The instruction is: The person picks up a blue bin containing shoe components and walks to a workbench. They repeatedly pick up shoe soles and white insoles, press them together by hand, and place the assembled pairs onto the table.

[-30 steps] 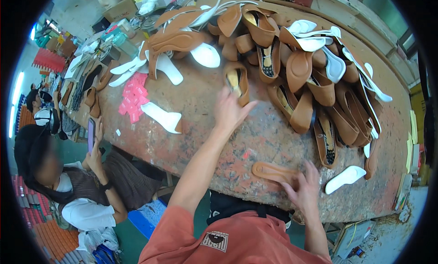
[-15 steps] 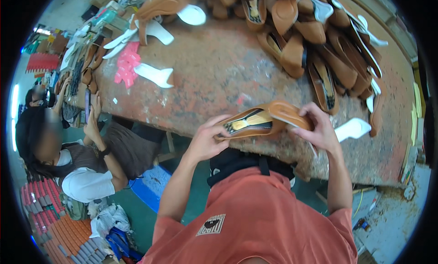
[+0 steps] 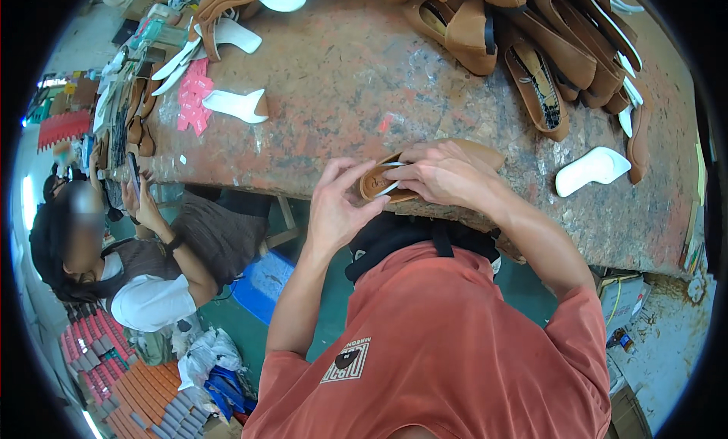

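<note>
At the near edge of the bench I have a tan leather shoe (image 3: 479, 150), its toe to the right and its heel to the left. A brown insole (image 3: 377, 183) with white edges lies in the heel end, its front part covered by my fingers. My left hand (image 3: 339, 205) is closed round the heel, thumb on the near side and fingers on the far side. Bent over the shoe's opening, my right hand (image 3: 444, 174) has its fingers inside, gripping the insole's middle. Right of the shoe, a white insole (image 3: 591, 171) rests on the bench.
Tan shoes (image 3: 542, 75) are heaped at the back right of the worn bench (image 3: 318, 83). Back left lie a white-and-brown insole (image 3: 236, 105) and pink paper pieces (image 3: 195, 98). A co-worker (image 3: 152, 264) sits at left with a phone, beside a blue stool (image 3: 263, 286).
The insole has gone from above the toe into the shoe, my right hand moving left with it. My left hand has stayed at the heel. The whole view has shifted slightly.
</note>
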A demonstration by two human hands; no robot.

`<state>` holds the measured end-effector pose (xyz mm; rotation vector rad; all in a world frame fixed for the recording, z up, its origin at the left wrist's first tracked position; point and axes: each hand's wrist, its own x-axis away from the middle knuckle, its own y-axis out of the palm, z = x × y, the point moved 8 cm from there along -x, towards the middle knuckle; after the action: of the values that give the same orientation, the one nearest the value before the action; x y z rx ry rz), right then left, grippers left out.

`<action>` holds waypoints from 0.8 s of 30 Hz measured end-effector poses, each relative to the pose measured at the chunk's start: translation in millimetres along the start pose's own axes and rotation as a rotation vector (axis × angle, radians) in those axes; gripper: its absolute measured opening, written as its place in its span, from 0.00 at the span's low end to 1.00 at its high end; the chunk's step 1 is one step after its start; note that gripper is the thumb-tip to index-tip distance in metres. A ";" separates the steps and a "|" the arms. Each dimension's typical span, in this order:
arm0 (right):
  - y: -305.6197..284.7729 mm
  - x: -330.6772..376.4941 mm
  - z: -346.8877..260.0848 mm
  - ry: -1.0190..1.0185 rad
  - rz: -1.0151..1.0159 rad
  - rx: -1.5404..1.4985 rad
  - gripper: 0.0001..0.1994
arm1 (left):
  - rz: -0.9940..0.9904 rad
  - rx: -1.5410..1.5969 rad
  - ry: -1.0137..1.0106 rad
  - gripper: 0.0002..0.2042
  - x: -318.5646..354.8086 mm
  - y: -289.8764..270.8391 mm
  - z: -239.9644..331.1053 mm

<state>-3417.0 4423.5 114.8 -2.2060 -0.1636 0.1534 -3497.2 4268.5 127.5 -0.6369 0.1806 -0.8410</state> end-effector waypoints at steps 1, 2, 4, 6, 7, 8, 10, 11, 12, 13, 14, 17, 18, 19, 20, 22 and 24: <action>3.3 -0.2 0.0 -0.012 0.008 0.001 0.14 | -0.001 0.010 -0.002 0.32 0.3 -0.2 0.2; 6.5 -0.3 -0.5 -0.035 0.022 0.027 0.14 | -0.002 0.020 -0.007 0.32 1.3 0.5 -0.2; 11.9 0.1 -2.8 -0.077 0.052 0.080 0.14 | 0.000 0.010 -0.029 0.33 2.4 1.8 -3.0; 14.0 -0.4 -5.6 -0.078 0.040 0.165 0.14 | 0.042 -0.004 0.013 0.31 1.7 0.4 6.2; 15.3 -0.4 -6.5 -0.078 0.034 0.208 0.14 | 0.025 -0.077 0.088 0.29 1.8 2.8 9.4; 17.5 -2.2 -7.3 -0.076 0.028 0.234 0.14 | 0.021 -0.150 0.158 0.28 4.6 3.0 11.6; 23.2 -4.8 -7.5 -0.074 0.015 0.287 0.14 | -0.026 -0.377 0.302 0.25 9.6 11.9 24.5; 23.8 -5.9 -7.7 -0.081 0.034 0.286 0.14 | -0.062 -0.531 0.372 0.24 10.3 18.8 39.9; 23.9 -4.8 -6.1 -0.087 0.053 0.284 0.15 | -0.099 -0.685 0.439 0.22 11.9 26.5 48.5; 22.7 -3.2 -4.5 -0.094 0.073 0.282 0.16 | -0.137 -0.748 0.406 0.22 10.4 33.4 37.0; 15.1 -0.4 -4.1 -0.024 0.027 0.322 0.19 | -0.170 -0.810 0.361 0.22 10.7 40.0 20.3; -20.7 18.6 2.4 0.160 -0.008 0.453 0.26 | -0.218 -0.873 0.385 0.21 13.7 35.6 7.4; -29.3 28.5 7.6 0.199 0.038 0.488 0.27 | -0.220 -0.874 0.411 0.22 12.8 35.0 6.5; -36.7 33.4 12.2 0.237 0.084 0.521 0.27 | -0.222 -0.876 0.437 0.23 11.8 34.7 6.2; -29.6 34.2 19.0 0.273 0.051 0.539 0.30 | -0.254 -0.844 0.481 0.24 10.2 37.9 10.6; -21.3 36.7 26.7 0.310 0.034 0.539 0.31 | -0.316 -0.781 0.570 0.26 4.5 50.6 24.9; -22.2 36.2 21.1 0.300 0.066 0.534 0.31 | -0.289 -0.826 0.623 0.29 -6.5 70.2 25.4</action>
<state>-3386.4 4459.5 118.3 -1.6764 0.1084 -0.0913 -3446.8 4319.6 105.7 -1.1699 1.0583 -1.2346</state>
